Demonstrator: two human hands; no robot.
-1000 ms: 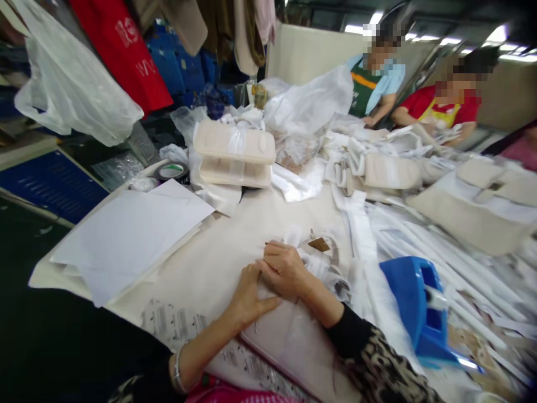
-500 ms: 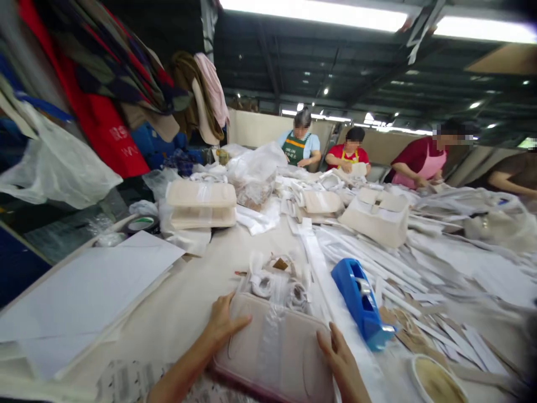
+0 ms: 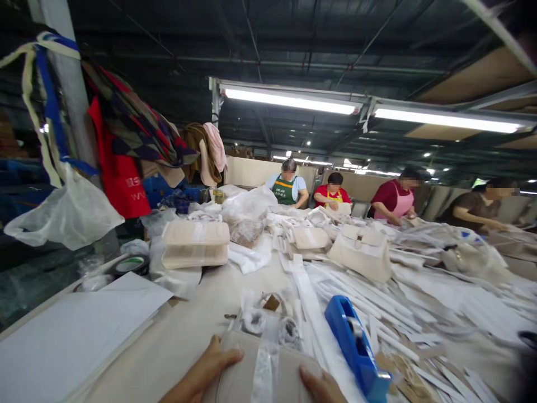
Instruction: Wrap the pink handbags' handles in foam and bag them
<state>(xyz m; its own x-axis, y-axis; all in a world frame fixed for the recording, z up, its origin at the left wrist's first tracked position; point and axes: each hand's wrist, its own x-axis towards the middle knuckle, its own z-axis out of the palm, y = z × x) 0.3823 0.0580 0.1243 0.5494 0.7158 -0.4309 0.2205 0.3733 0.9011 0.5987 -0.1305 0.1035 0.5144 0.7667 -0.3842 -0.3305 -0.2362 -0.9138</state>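
Note:
At the bottom centre lies a flat beige handbag point(image 3: 244, 380) with a clear strip point(image 3: 265, 366) running down its middle. My left hand point(image 3: 210, 366) grips its left edge, thumb on top. On the right edge my right hand point(image 3: 321, 386) grips it, thumb on the upper face; its other fingers are mostly hidden. Beyond the bag's far edge sit rolled, wrapped straps point(image 3: 289, 330) and a small brown tag point(image 3: 271, 303). The bag's near end is cut off by the frame. A blue tape dispenser point(image 3: 354, 347) stands right of my right hand.
White sheets point(image 3: 92, 330) lie at left, near a tape roll point(image 3: 131, 264). Stacked beige bags point(image 3: 195, 243) and an upright beige bag point(image 3: 361, 252) stand farther back. White strips point(image 3: 377, 302) cover the right side. Several co-workers point(image 3: 287, 187) work across the table.
The view has tilted upward, so the hands and bag now sit lower in the picture. Both hands still hold the bag's sides.

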